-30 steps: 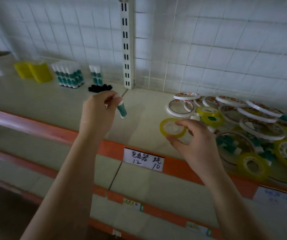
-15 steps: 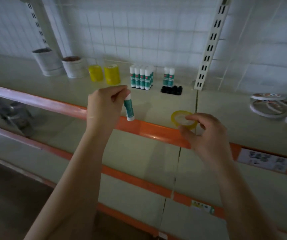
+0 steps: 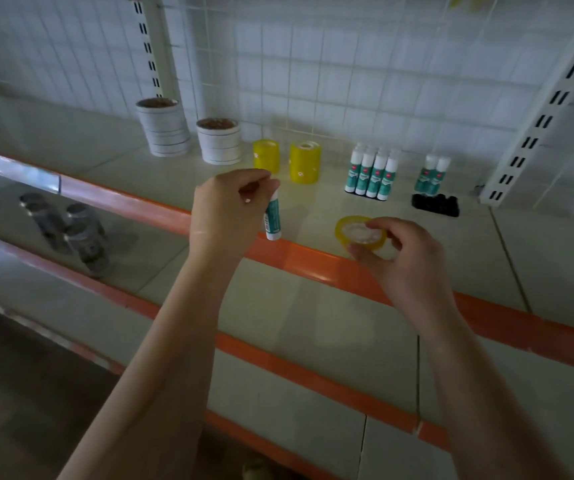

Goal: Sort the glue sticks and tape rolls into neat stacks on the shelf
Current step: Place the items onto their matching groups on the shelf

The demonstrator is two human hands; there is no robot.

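Pale shelf (image 3: 469,258), orange front lip.
Back row, left to right: two stacks of white tape rolls (image 3: 164,128), two yellow tape stacks (image 3: 304,162), upright green-white glue sticks (image 3: 370,173), black caps (image 3: 435,204).

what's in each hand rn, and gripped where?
Left hand pinches a glue stick by its top end, body hanging down. Right hand holds a yellow tape roll by its near rim, fingertips on the edge.
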